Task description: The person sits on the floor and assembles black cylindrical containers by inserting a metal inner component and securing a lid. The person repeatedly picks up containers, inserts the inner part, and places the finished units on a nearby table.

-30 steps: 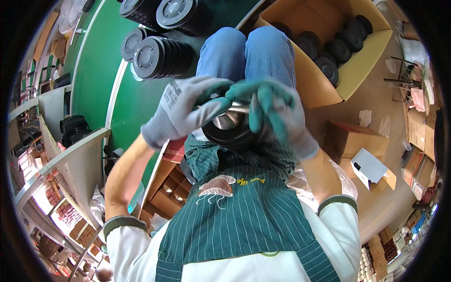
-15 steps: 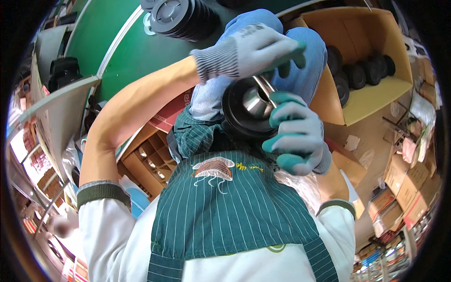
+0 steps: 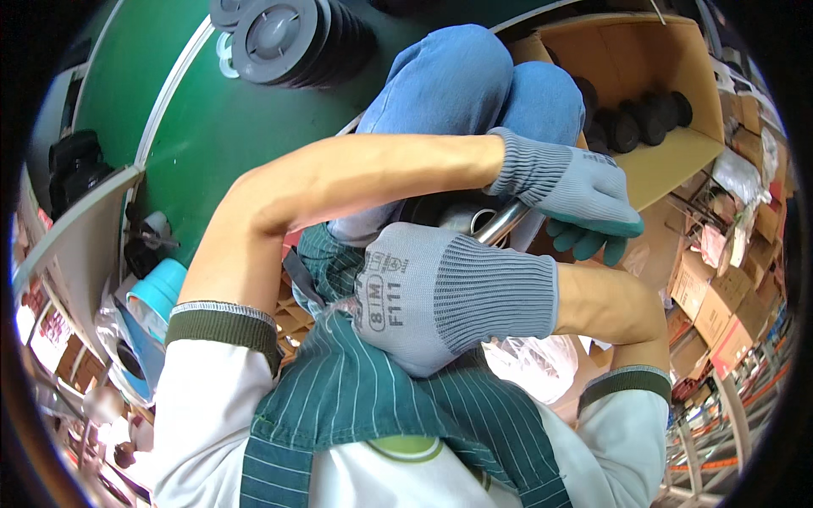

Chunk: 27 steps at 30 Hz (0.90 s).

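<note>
A green tabletop, crossed by a pale strip, carried a stack of black discs near the upper edge. A second stack, partly cut from view, stood just beside it, and pale ring-shaped pieces showed next to both.

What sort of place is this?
Likely a factory workshop or assembly area: a stack of matching black discs on a green surface, an open carton holding round black parts, and more cardboard boxes at right.
</note>
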Available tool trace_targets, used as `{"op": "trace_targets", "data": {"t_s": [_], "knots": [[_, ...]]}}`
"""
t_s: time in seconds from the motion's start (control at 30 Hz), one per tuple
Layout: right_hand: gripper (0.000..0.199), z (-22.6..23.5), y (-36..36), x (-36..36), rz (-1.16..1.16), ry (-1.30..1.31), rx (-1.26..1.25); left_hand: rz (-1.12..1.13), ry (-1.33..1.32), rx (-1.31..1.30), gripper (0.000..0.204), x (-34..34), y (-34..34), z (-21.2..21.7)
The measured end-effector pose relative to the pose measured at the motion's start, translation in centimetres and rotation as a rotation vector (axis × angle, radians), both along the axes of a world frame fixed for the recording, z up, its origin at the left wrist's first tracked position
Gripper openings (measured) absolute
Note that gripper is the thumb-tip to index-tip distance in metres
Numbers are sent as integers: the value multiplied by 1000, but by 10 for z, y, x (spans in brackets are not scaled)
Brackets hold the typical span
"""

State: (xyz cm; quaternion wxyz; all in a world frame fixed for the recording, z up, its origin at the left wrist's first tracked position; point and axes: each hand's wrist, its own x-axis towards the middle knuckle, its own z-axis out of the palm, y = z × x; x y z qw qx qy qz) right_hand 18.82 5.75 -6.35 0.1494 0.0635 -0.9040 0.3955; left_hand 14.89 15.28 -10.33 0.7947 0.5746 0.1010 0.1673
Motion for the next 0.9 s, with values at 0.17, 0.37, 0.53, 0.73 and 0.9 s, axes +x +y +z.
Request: {"op": "trace_targets", "data": {"t_s": [0.17,0.37,0.53,0.73,0.9], "knots": [[32,23,14,2,19,-355,-139,509,-4,464,52,-7,-2,-24],[31,29,14,-5,-85,40,-329,-176,1138,727,65,-84,-17,91],[45,5,11,22,-128,791,-468,-152,1161,835,49,-89,-45,89],[91,-48,-81,58,-1070,825,-1735,-295,1593,757,68,-48,-77,138],[89,-91,-87,62,-766,835,-1634,-41,1834,380,98,-23,-85,100]]}}
